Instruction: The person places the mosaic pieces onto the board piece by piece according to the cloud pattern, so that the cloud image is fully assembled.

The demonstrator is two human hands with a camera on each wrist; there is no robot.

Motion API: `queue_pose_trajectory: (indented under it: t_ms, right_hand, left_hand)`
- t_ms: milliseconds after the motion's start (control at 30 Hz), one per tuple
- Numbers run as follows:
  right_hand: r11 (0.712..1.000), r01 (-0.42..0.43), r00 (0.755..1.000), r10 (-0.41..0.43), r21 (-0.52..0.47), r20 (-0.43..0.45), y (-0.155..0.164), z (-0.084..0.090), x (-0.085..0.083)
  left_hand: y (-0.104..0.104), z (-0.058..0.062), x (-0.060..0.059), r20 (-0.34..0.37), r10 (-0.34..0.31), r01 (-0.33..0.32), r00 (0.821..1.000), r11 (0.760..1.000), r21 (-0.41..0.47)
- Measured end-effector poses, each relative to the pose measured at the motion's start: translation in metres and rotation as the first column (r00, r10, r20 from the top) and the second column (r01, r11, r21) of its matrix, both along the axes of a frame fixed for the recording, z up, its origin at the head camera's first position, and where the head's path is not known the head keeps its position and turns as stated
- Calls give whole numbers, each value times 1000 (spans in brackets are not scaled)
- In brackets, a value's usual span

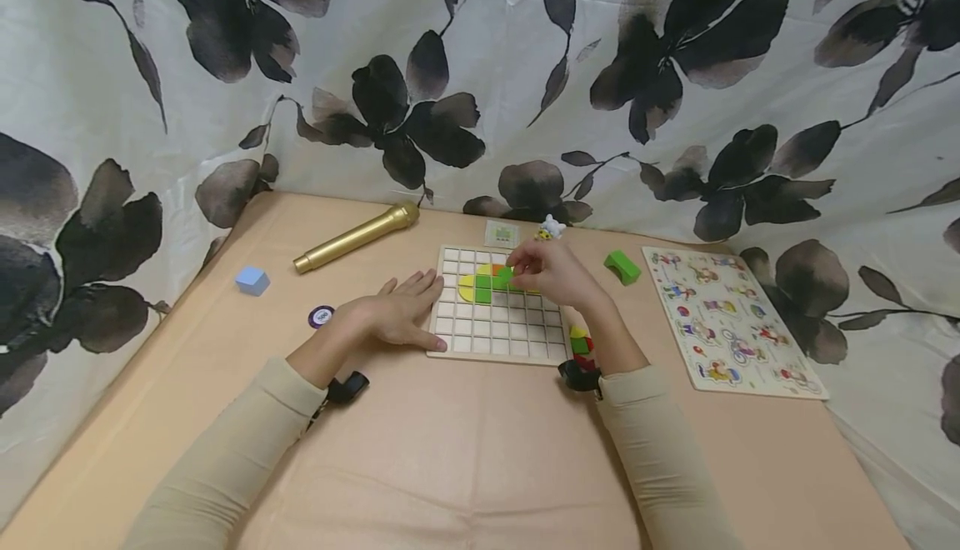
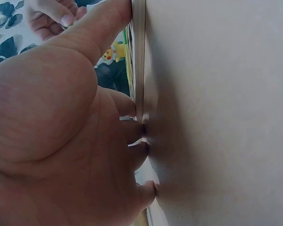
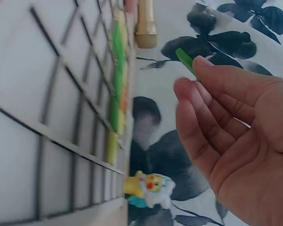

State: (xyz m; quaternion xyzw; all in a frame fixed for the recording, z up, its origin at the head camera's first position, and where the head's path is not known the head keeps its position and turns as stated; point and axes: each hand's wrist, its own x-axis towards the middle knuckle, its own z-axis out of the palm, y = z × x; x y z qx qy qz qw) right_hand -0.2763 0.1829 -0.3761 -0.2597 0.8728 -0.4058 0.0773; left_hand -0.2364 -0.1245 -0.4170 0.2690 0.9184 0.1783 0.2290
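A white grid board [image 1: 498, 335] with wooden dividers lies on the table, with yellow, green and orange-red tiles [image 1: 482, 287] set in its upper cells. My left hand [image 1: 397, 312] rests flat at the board's left edge, its fingers spread and its thumb at the lower left corner. Over the upper right of the board, my right hand [image 1: 551, 273] pinches a thin green tile [image 3: 187, 62] between thumb and fingertips. In the right wrist view this tile is held apart from the board. More colored tiles [image 1: 580, 343] lie beside the board's right edge, partly hidden by the right wrist.
Behind the board are a small patterned card [image 1: 502, 233] and a toy figurine [image 1: 551, 227]. A gold microphone [image 1: 356, 237], blue block [image 1: 252, 281] and round chip [image 1: 321, 317] lie left. To the right are a green arched block [image 1: 622, 267] and a picture puzzle board [image 1: 686, 350].
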Motion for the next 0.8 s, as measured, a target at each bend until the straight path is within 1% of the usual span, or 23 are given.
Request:
queue_pose_trajectory:
  t_ms: [33, 67, 200, 267, 333, 400, 500, 667, 800]
  right_hand:
    - [1000, 6, 1000, -6, 12, -9, -1, -2, -1]
    - [1000, 10, 1000, -10, 20, -14, -2, -4, -1]
    - [999, 16, 1000, -16, 47, -7, -5, -12, -4]
    - [998, 14, 1000, -14, 54, 4, -5, -16, -4]
    - [998, 14, 1000, -14, 64, 10, -5, -20, -4]
    - [997, 14, 1000, -15, 79, 15, -6, -23, -4]
    - [994, 11, 1000, -13, 108, 21, -6, -28, -4]
    - [987, 9, 999, -15, 159, 34, -6, -32, -2]
    - [983, 22, 998, -31, 183, 46, -5, -34, 1]
  left_hand:
    - [0, -3, -1, -5, 3, -3, 1000, 1000, 2]
    - [0, -1, 0, -5, 9, -9, 1000, 1000, -10]
    - [-3, -13, -5, -37, 14, -15, 999, 1000, -12]
    - [-4, -14, -6, -42, 15, -16, 999, 1000, -16]
    - [-3, -10, -4, -38, 12, -12, 999, 1000, -15]
    - [-1, -4, 0, -29, 8, -8, 1000, 1000, -19]
    - [2, 6, 5, -26, 2, -3, 1000, 999, -48]
    - [4, 8, 6, -46, -3, -1, 999, 997, -81]
    - [6, 7, 5, -33, -6, 4, 999, 998, -68]
